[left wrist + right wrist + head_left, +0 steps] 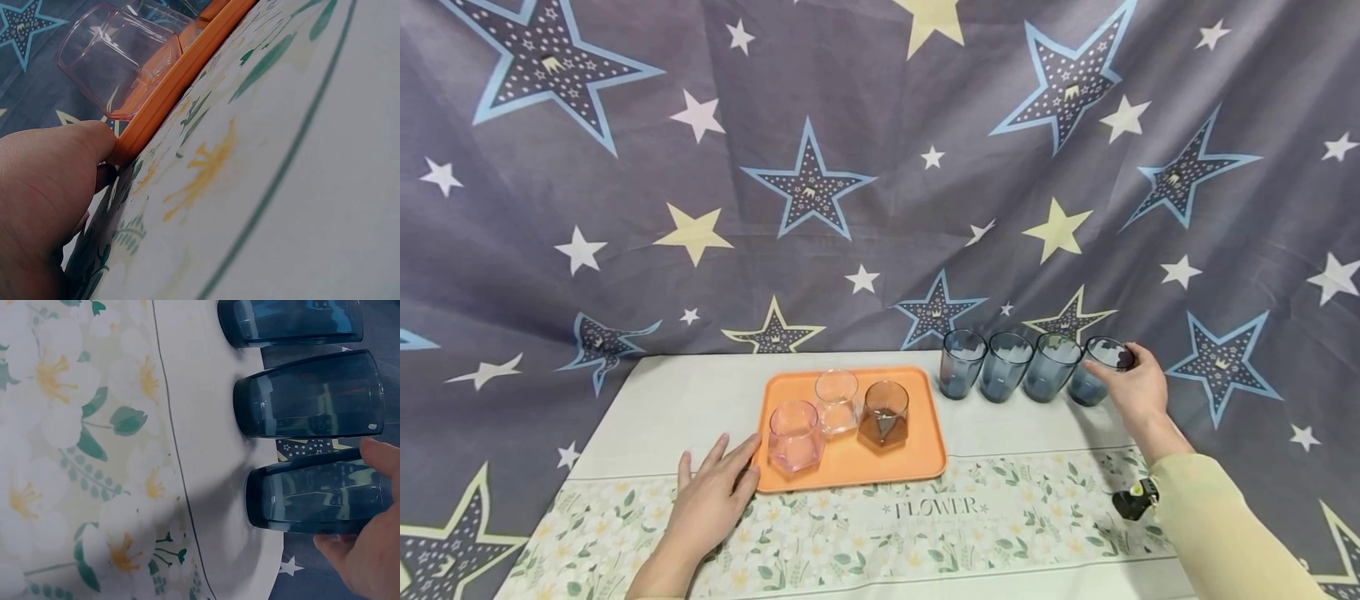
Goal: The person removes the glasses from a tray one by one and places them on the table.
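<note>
At the right end of a row of blue tinted glasses, my right hand (1138, 385) grips the last blue glass (312, 499) near its rim, thumb on one side and fingers on the other. This glass stands upright at the row's end. My left hand (713, 500) lies at the left edge of an orange tray (917, 462), fingers spread and fairly straight; the left wrist view has its thumb (94, 139) against the tray corner. On the tray stand a pink glass (795, 446), a clear glass (837, 408) and a brown glass (885, 421).
The other blue glasses, including one beside the gripped glass (306, 397), stand close together along the table's back edge. A white tablecloth (700, 392) with a floral band covers the table. Behind it hangs a grey curtain (880, 100) with stars.
</note>
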